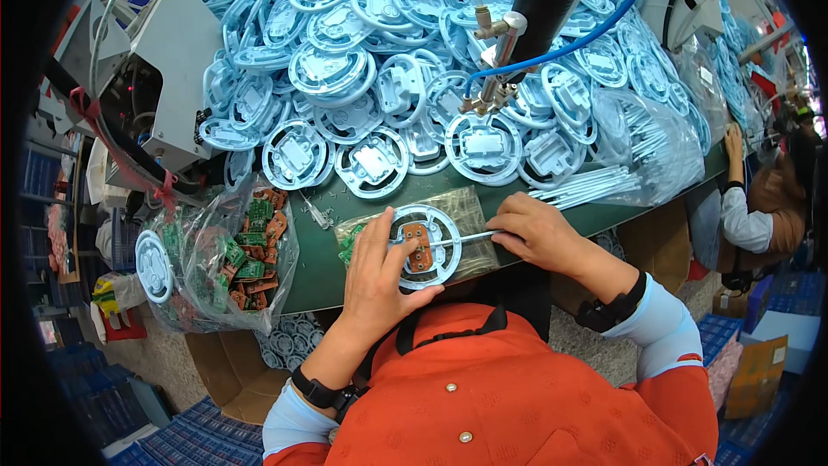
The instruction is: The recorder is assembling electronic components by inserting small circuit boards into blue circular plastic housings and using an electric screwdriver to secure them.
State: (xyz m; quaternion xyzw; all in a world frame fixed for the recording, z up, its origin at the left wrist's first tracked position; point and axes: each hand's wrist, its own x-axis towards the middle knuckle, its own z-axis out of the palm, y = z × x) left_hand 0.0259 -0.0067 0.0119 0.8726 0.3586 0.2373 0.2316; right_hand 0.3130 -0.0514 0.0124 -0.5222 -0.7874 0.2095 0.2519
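Note:
A light-blue round plastic part lies on a flat, clear-wrapped pad in front of me. An orange-brown circuit board sits in its middle. My left hand grips the part at its left rim, with a finger bent over the board and the thumb along the near side. Between the thumb and fingers of my right hand is a thin white stick, which reaches leftward across the ring to the board. Its far tip is hard to make out by my left fingers.
Light-blue round parts pile up across the back. White sticks spill from a plastic bag at right. A bag of circuit boards hangs at left. A metal tool with a blue hose hangs overhead. Another person's arm shows far right.

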